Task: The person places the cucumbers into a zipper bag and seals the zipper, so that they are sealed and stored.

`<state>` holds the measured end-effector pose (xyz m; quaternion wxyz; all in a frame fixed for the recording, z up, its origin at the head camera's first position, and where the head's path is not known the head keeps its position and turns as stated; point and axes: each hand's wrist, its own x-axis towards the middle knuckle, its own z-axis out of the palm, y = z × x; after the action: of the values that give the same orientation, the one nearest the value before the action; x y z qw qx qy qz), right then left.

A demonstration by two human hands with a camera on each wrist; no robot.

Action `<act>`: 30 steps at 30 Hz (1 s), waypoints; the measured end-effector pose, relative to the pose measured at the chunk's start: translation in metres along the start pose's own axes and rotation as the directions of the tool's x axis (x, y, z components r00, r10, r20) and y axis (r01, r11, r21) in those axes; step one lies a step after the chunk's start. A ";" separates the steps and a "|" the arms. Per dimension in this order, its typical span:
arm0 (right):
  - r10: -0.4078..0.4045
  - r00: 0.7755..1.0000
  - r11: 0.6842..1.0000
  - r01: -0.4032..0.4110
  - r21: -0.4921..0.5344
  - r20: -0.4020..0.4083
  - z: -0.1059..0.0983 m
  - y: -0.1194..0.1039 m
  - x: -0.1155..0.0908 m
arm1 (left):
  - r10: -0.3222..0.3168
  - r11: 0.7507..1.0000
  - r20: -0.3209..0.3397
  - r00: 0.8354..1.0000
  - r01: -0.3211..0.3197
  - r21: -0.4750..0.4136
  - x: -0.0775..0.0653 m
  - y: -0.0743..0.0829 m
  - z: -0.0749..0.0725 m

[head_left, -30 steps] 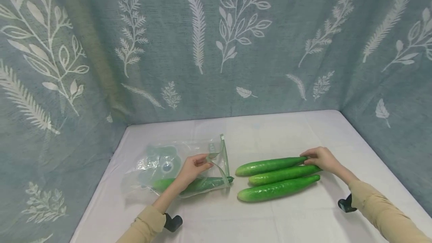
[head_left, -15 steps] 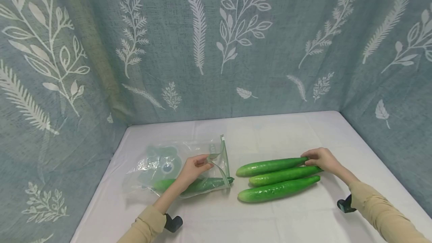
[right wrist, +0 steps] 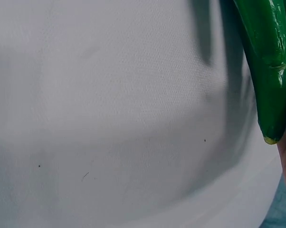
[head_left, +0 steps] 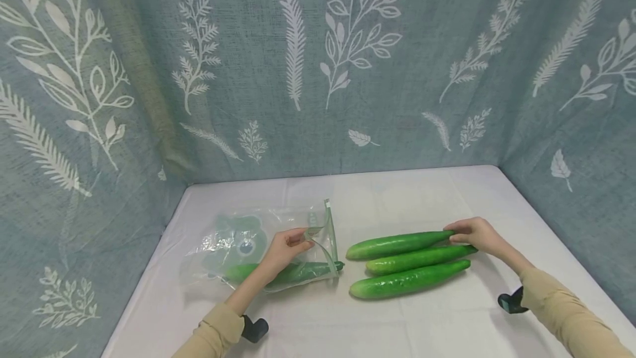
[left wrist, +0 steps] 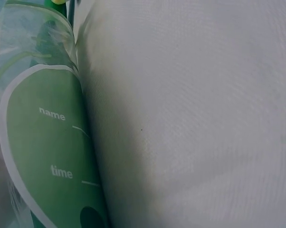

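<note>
My left hand [head_left: 284, 247] pinches the open edge of a clear zip bag [head_left: 293, 215], holding its mouth apart on the right side. Inside the bag lies one cucumber [head_left: 303, 273], its dark tip poking out of the mouth. A green label [left wrist: 43, 142] printed "name" and "time" shows on the bag in the left wrist view. To the right, three cucumbers lie side by side. My right hand [head_left: 477, 233] grips the stem end of the farthest cucumber [head_left: 397, 244]. The middle cucumber [head_left: 417, 260] ends under that hand, and the nearest cucumber [head_left: 409, 279] lies apart from it.
A white cloth [head_left: 377, 325] covers the table. Blue-green patterned curtain [head_left: 308, 126] encloses the back and both sides. A black wrist camera [head_left: 255, 329] sits under the left forearm, and another black camera [head_left: 512, 301] under the right.
My right hand has shifted a touch to the right at the cucumber's end. The left hand and the bag have stayed put.
</note>
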<state>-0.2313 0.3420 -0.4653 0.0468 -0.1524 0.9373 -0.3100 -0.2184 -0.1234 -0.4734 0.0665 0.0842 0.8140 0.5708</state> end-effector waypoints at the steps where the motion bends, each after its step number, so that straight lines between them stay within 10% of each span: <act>1: 0.008 1.000 1.000 -0.008 0.015 0.006 -0.001 0.000 0.000 | 0.002 1.000 0.001 1.000 -0.002 0.003 0.000 -0.001 0.000; 30: 0.149 0.986 0.929 -0.167 0.331 0.078 -0.007 -0.001 -0.008 | 0.002 1.000 0.023 1.000 -0.002 -0.014 0.000 -0.002 0.000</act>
<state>-0.2246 0.3475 -0.4594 0.1208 -0.0742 0.8784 -0.4565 -0.2186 -0.1243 -0.4753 0.0758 0.0909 0.8092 0.5755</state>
